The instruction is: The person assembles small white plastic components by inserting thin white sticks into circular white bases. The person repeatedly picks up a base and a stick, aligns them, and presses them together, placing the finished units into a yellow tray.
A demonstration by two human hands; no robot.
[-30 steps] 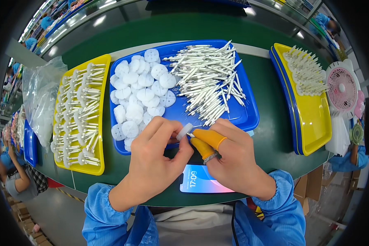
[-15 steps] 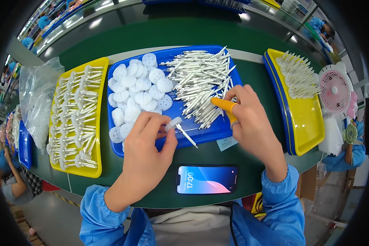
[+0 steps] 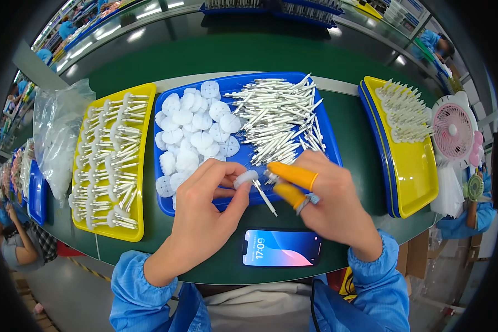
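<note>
My left hand (image 3: 207,202) pinches a white plastic disc (image 3: 245,179) by its edge. A thin white stick (image 3: 266,200) juts from the disc toward the lower right. Close by, my right hand (image 3: 332,196) has yellow finger cots (image 3: 293,176) on its fingers, which are drawn together beside the disc. At their tips a small pale, silvery bit shows, too blurred to name. Behind both hands lies a blue tray (image 3: 240,148), with loose white discs (image 3: 191,124) on its left and a heap of thin white sticks (image 3: 274,116) on its right.
A yellow tray (image 3: 139,213) at left holds rows of discs fitted with sticks. At right, another yellow tray (image 3: 415,185) sits on blue ones, beside a pink fan (image 3: 452,130). A lit phone (image 3: 282,248) lies nearest me; a clear plastic bag (image 3: 58,138) is far left.
My right hand has moved left and down from the stick heap to beside the disc. My left hand still grips the disc. The whole view has shifted slightly.
</note>
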